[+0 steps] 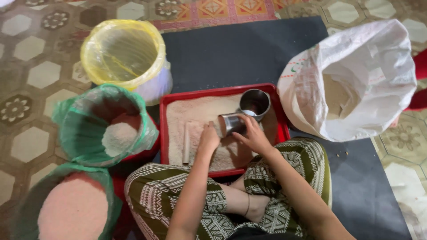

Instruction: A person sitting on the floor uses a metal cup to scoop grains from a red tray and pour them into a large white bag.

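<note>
1 head-worn camera looks steeply down from above a seated person's crossed legs, facing forward over the patterned tile floor (40,75). It sits close: the shallow red rectangular plastic tray (222,92) fills the middle, and the dark grey floor mat (249,49) runs to the far edge.

Tray (171,104) lies between buckets (106,126) and sack (369,75).
</note>
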